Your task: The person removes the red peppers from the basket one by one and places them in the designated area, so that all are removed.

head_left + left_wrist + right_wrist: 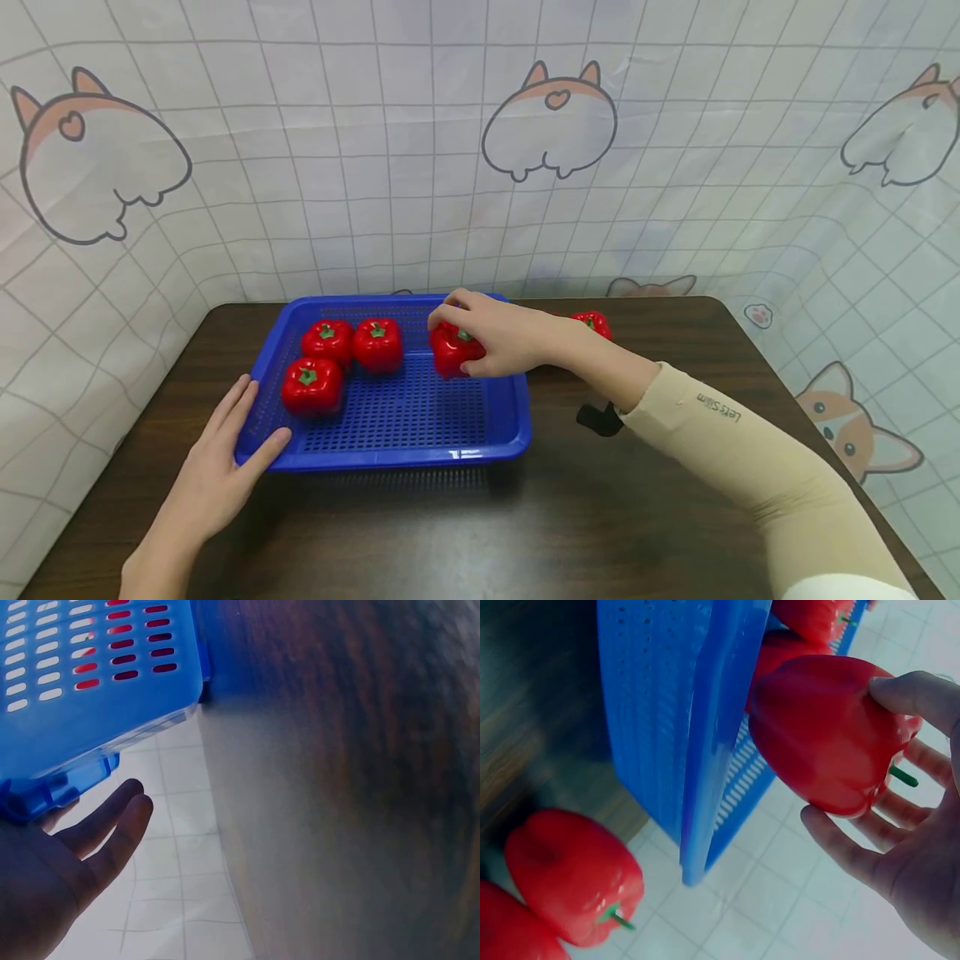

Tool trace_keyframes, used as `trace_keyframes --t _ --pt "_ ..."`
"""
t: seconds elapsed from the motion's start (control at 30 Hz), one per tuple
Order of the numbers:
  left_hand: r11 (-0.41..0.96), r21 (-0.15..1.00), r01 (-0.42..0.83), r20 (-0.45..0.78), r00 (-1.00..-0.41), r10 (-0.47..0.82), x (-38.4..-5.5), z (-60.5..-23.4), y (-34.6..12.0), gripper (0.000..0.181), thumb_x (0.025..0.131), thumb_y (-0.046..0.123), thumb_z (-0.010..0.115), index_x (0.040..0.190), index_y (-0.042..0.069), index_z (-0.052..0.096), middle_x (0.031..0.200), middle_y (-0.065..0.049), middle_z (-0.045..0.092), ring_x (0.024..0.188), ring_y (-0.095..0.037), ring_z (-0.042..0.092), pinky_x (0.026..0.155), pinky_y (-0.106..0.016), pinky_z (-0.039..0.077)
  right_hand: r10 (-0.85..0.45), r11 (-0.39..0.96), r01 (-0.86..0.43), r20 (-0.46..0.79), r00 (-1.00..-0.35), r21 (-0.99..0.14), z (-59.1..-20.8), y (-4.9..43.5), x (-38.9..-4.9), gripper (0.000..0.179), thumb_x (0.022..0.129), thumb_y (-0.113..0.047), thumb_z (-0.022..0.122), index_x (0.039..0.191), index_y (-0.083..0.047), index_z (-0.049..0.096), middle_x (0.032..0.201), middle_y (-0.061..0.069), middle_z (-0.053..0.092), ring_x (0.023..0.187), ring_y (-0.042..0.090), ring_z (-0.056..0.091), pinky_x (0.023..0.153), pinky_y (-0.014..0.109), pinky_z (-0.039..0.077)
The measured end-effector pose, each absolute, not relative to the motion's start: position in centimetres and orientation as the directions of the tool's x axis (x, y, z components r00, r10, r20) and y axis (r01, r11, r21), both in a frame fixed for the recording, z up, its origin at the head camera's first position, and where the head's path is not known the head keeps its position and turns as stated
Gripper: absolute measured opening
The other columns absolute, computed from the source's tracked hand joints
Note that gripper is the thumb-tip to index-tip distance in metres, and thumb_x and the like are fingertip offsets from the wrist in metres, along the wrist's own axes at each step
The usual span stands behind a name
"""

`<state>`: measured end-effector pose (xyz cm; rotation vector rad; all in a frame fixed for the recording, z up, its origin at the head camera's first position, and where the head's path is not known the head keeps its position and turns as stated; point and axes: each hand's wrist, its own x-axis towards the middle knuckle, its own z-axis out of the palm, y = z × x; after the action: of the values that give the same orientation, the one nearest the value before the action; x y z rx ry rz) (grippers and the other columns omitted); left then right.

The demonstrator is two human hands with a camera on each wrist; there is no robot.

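Note:
My right hand (506,333) grips a red bell pepper (448,354) from above, over the right half of a blue perforated basket (405,459). In the right wrist view, thumb and fingertips clasp this pepper (825,735) around its green-stemmed end, just past the basket's rim (705,735). Three more red bell peppers (311,387) sit together in the left half of the basket. At the basket's front left corner my left hand (217,471) rests against the rim, fingers extended along the side and thumb over the front edge.
Right of the basket, another red pepper (592,322) shows past my right forearm; the right wrist view reveals two peppers (574,877) there, side by side on the dark wooden table (637,517). A small black object (600,419) lies under the forearm. A white patterned cloth (390,167) hangs behind.

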<state>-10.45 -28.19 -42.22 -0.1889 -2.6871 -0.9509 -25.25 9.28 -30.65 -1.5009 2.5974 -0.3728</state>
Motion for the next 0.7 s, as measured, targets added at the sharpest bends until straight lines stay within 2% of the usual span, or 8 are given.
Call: trace_keyframes --t 0.3,0.7 --pt "0.777 0.596 0.204 0.292 -0.956 0.027 -10.4 -42.1 -28.2 0.079 0.102 0.037 0.063 0.163 0.006 0.025 0.17 -0.014 0.015 0.147 -0.053 0.024 0.108 -0.077 0.023 -0.843 0.496 -0.818 0.065 -0.534 -0.291 -29.5 12.5 -25.0 0.051 0.091 -0.016 0.073 0.137 -0.019 0.052 0.138 0.005 0.047 0.117 0.019 0.052 0.096 0.036 0.051" --pt "0.77 0.602 0.211 0.291 -0.956 0.035 -10.5 -42.2 -28.4 0.079 0.102 0.037 0.063 0.163 0.005 0.025 0.17 -0.014 0.015 0.148 -0.052 0.021 0.109 -0.077 0.021 -0.795 0.539 -0.781 0.116 -0.595 -0.315 -28.9 17.0 -25.0 0.049 0.091 -0.015 0.071 0.136 -0.015 0.052 0.137 0.005 0.047 0.116 0.021 0.052 0.094 0.04 0.053"
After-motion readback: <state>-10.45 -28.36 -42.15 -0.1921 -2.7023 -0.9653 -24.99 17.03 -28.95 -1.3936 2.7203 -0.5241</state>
